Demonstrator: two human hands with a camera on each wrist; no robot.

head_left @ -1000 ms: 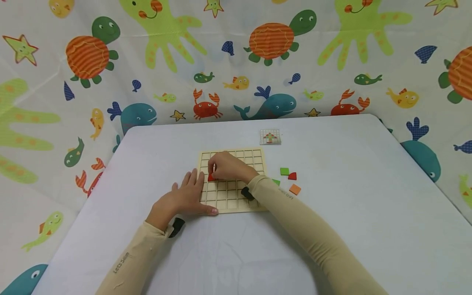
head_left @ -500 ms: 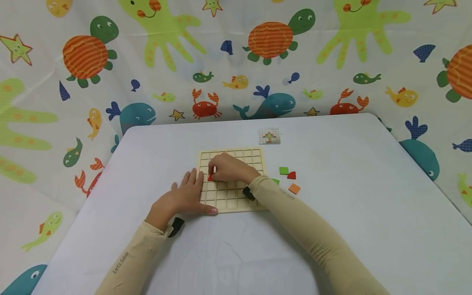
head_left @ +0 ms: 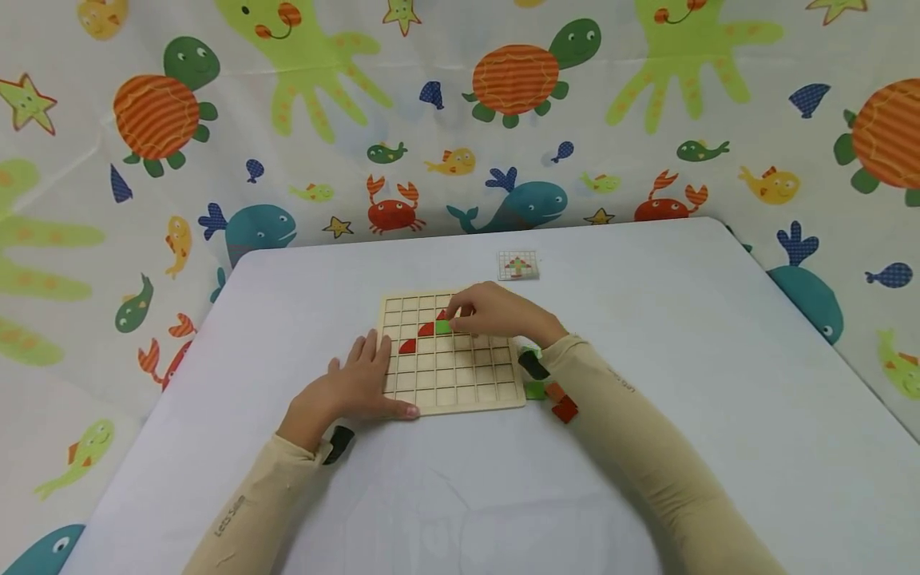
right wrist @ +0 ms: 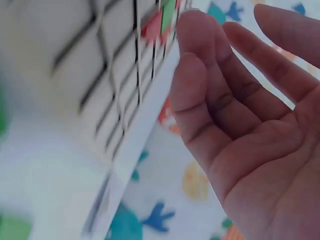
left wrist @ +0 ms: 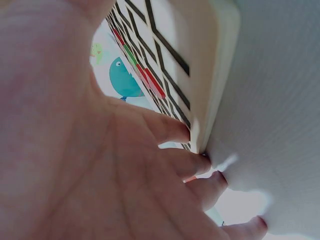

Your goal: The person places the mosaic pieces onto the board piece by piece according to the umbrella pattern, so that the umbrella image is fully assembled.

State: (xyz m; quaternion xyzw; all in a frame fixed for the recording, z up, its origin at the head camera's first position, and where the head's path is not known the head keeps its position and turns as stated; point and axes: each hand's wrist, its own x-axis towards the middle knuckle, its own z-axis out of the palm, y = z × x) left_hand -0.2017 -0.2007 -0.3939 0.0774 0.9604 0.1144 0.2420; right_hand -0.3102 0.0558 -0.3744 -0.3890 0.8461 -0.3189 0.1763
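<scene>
My left hand [head_left: 357,386] lies spread at the left edge of a wooden grid board [head_left: 460,383], its thumb along the near edge. In the left wrist view, its fingers touch the board's rim [left wrist: 220,75]. My right hand [head_left: 496,310] hovers over the board's upper right part, fingers bent. The right wrist view shows thumb and forefinger near each other with nothing visible between them. In the grid sit a red quarter-circle tile [head_left: 408,346], another red tile [head_left: 426,329], a green square tile [head_left: 442,327] and a partly hidden red tile [head_left: 442,315].
Beside the board's right edge lie a loose green tile [head_left: 535,390], an orange tile [head_left: 555,391] and a red-orange tile [head_left: 565,410]. Another green piece [head_left: 530,350] is partly covered by the right wrist. A small pattern card [head_left: 517,265] lies behind the board on the white table [head_left: 647,303].
My right hand has left the lower red tile and moved right and slightly away, uncovering several tiles on the board. The left hand stays in place. The head view has shifted slightly.
</scene>
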